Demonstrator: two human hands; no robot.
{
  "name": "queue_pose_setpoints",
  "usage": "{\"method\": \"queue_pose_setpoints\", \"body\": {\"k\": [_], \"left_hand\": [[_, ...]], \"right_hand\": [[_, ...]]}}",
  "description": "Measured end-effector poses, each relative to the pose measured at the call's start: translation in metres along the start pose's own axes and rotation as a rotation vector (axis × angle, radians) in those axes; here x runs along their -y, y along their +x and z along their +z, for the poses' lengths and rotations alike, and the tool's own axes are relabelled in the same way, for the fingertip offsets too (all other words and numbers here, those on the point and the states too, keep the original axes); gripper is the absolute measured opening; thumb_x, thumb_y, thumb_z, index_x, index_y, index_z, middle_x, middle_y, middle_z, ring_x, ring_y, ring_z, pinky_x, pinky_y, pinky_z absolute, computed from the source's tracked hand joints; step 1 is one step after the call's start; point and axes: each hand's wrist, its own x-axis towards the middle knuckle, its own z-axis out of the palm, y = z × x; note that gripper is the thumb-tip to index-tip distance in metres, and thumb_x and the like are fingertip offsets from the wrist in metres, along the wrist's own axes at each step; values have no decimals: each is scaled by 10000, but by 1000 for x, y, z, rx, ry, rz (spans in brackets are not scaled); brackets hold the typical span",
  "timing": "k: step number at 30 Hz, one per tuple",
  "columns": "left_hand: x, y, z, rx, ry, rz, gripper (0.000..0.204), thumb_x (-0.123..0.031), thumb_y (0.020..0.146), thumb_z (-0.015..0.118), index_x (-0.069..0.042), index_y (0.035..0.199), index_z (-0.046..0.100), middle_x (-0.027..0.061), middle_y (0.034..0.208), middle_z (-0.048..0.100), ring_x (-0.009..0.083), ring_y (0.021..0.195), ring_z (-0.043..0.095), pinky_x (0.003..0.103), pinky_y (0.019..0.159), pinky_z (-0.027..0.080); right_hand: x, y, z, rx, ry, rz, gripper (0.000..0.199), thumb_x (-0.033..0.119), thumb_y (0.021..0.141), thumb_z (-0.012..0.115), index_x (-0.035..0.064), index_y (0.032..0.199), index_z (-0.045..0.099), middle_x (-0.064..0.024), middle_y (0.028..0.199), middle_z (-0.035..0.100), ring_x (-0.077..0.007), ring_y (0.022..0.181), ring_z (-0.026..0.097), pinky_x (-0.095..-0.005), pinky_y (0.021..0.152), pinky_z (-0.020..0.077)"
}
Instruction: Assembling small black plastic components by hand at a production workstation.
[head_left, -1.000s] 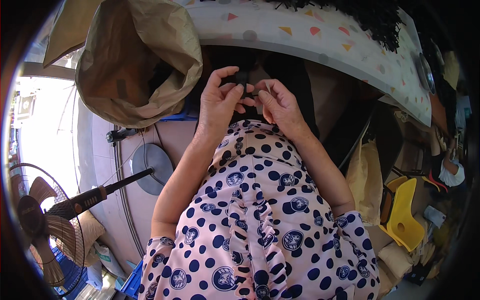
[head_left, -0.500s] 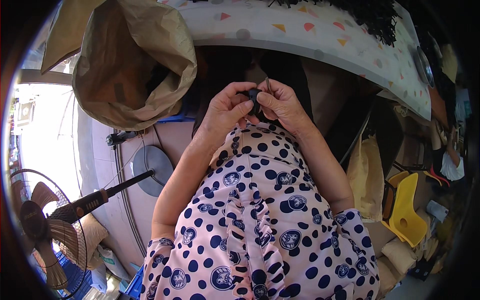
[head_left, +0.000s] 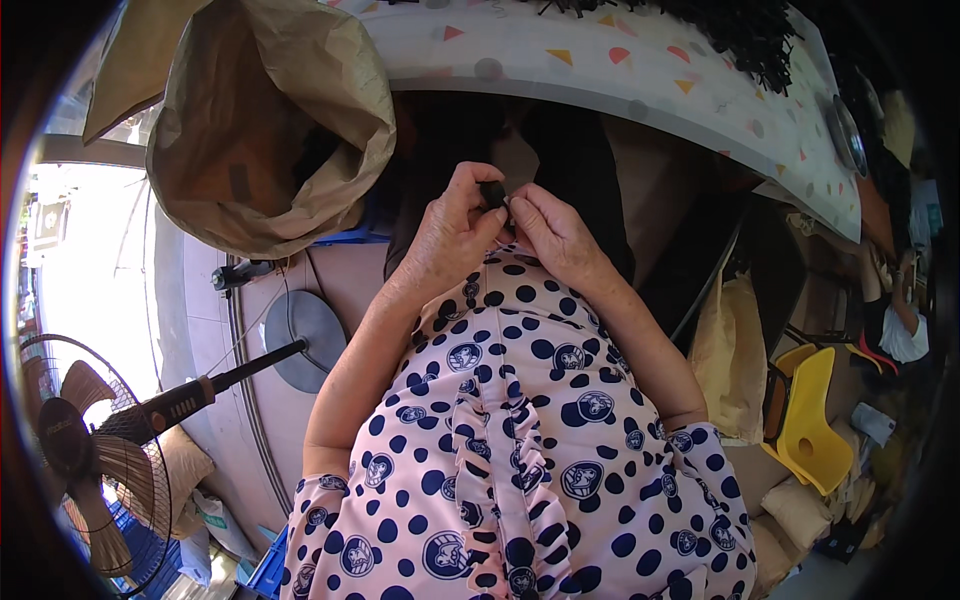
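Above my lap, my left hand (head_left: 458, 222) is closed, pinching a small black part (head_left: 493, 194) between thumb and fingers. The part looks like dark rubber or plastic; its exact kind is too small to tell. My right hand (head_left: 556, 232) is pressed against it from the right, thumb and fingertips together at the part's edge. A small pale glint shows at those fingertips, where a thin metal tool is mostly hidden by the fingers. Ahead, a heap of short black pieces (head_left: 745, 40) lies on the patterned table cover (head_left: 600, 75).
A large open brown paper sack (head_left: 350, 180) stands at the front left, with dark contents. A fan (head_left: 75, 440) and its round base (head_left: 305, 340) are on my left. To the right are a tan bag (head_left: 730, 360), a yellow chair (head_left: 810, 430) and a round metal dish (head_left: 848, 135).
My right hand has turned and its fingers have closed down beside the black part. The thin metal tool that stuck up from it is now mostly hidden. My left hand has tilted the part slightly.
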Motion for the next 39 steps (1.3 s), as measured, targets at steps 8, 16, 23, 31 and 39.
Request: {"method": "queue_pose_setpoints", "body": {"k": [8,16,23,31,39], "left_hand": [[7,1,3,-45,171,40,230,36,894,510,-30,1085,401,78,791,598,118,690,622,239,585,490],[2,4,5,-160,404,136,293,-5,840,557,-51,1096,423,216,781,593,393,728,610,417,628,484],[-31,10,-72,-638,567,223,262,-38,812,601,-63,1035,466,148,678,549,274,556,553,348,563,467],[7,-17,-206,-612,964,-68,313,-102,875,555,-36,1166,463,216,1005,628,403,934,605,438,806,465],[-6,-7,-164,-592,831,15,303,-103,866,598,-38,1145,501,183,1069,627,294,900,646,387,751,496]], "right_hand": [[0,1,3,-20,-49,38,229,215,1001,450,15,967,555,-11,707,531,-71,636,496,-220,580,432],[1,10,9,-106,-124,-69,207,210,991,469,31,906,528,-39,632,495,-103,572,484,-249,533,414],[36,79,-71,-337,-370,-312,199,195,925,588,-1,905,566,-24,681,531,-76,623,461,-241,583,416],[28,192,-183,-847,-971,-452,186,172,863,604,43,997,592,-122,739,636,-214,670,621,-324,636,487],[41,218,-204,-593,-42,73,169,225,895,590,65,861,550,-27,649,532,-96,469,439,-262,423,344]]}}
